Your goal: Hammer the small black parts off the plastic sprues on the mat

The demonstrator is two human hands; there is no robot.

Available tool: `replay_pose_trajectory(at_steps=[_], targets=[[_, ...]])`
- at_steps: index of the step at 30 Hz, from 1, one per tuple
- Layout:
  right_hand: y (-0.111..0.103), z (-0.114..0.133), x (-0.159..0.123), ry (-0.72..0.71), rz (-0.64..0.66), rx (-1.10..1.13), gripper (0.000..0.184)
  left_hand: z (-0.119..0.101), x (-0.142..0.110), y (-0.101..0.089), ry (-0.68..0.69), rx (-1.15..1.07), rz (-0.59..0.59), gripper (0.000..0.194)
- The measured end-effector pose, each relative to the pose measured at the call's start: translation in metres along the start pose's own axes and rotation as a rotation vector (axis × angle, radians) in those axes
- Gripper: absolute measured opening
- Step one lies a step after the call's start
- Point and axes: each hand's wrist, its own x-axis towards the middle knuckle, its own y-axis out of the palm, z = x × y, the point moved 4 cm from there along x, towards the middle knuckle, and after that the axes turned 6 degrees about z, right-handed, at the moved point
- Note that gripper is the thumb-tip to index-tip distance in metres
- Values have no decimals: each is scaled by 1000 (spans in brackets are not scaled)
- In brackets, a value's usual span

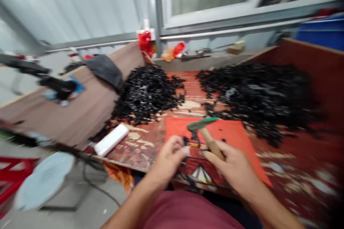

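My right hand [233,164] is wrapped round the wooden handle of a small hammer-like tool [211,143], whose long, narrow head is green. That head lies over an orange sheet [242,139] spread at the table's near edge. Over the same sheet my left hand [170,155] is closed in a pinch, at a small pale bit that I cannot make out. Small black parts [192,141] lie between the two hands, partly hidden and blurred. A dark printed pattern [200,171] shows beneath them near the edge.
Small black pieces form a heap [147,93] at the back left and a larger heap [260,96] at the right. A white oblong box [111,139] lies left of my hands. Boards [77,107] wall the table's sides. A pale blue stool [45,180] stands at the left.
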Motion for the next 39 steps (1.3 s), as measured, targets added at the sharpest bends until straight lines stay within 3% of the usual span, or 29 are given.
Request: replay_pose_trajectory(at_steps=[2,5,9,12,15,19,25,29,32,35,39], targets=[[-3,4,6,-9,-29,-133,14,-6,-1,-23,-32,89,-28,26],[9,7,15,45,40,-355,16,-10,-5,-56,-82,202,-86,28],[37,14,21,84,132,-678,13,-6,-23,-70,-186,110,-140,32],[49,15,25,91,175,-729,18,-6,-30,-65,-180,37,-129,33],[46,14,26,73,194,-717,16,-7,-28,-62,-175,73,-120,30],[22,12,16,60,155,-609,15,-3,-21,-59,-220,113,-89,31],[-11,9,-10,102,49,-284,7,10,-13,-39,-315,-44,90,32],[-3,16,-11,80,39,-41,15,16,-11,-18,-362,-81,132,27],[6,26,-6,-35,57,40,14,16,-10,0,-360,0,178,28],[14,32,-7,-136,93,-33,20,19,-11,9,-353,-6,135,32],[19,29,-12,-163,125,-157,24,30,-11,6,-281,-54,-15,42]])
